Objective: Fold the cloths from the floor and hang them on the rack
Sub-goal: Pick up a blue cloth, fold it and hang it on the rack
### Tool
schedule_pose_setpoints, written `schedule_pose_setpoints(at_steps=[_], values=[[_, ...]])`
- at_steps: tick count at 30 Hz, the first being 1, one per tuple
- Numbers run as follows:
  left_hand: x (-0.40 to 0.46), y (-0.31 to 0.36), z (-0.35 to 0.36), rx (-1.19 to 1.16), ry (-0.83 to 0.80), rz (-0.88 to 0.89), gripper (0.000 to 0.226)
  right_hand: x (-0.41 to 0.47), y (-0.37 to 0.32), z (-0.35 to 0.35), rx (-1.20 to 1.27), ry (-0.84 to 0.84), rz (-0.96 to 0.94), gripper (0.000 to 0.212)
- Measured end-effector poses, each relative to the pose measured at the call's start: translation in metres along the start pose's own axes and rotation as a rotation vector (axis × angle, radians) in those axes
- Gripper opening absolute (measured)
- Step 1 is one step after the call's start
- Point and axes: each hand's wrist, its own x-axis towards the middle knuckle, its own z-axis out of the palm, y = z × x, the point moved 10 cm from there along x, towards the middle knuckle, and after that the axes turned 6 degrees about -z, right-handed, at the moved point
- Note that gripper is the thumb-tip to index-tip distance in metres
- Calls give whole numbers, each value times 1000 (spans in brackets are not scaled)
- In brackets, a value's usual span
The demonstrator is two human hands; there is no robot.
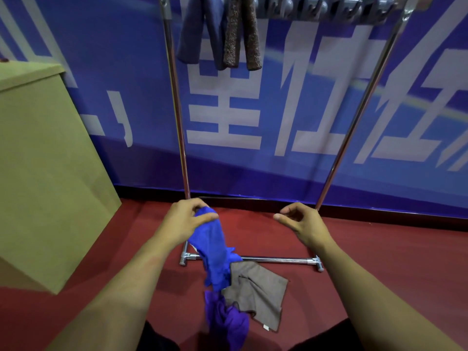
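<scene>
Blue cloth hangs lengthwise from our left hand, which pinches its top in front of the rack; right hand, loosely curled and holding nothing, is just beside it.

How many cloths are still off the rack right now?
3: a blue cloth hanging from the left hand, a brown cloth and a purple cloth on the floor. More may lie hidden beneath.

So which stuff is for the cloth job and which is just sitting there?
For the job: blue cloth in the left hand, brown cloth, purple cloth, rack, right hand.
Just there: cardboard box, banner.
</scene>
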Motion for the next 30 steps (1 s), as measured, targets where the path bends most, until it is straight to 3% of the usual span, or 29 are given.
schedule_pose_setpoints(at_steps=[6,15,18,26,30], values=[[-8,4,19,211,-142,48,26,-8,-19,52,5,-256,-61,27],[-22,44,39,208,-270,190,17,-27,-40,104,-136,-515,-162,52],[-26,56,46,162,-280,225,19,-35,-43,114,-160,-589,-143,44],[-27,58,46,110,-252,236,31,-39,-51,114,-162,-587,-92,41],[-21,46,37,-44,-162,159,39,-40,-52,116,75,-543,26,29]])
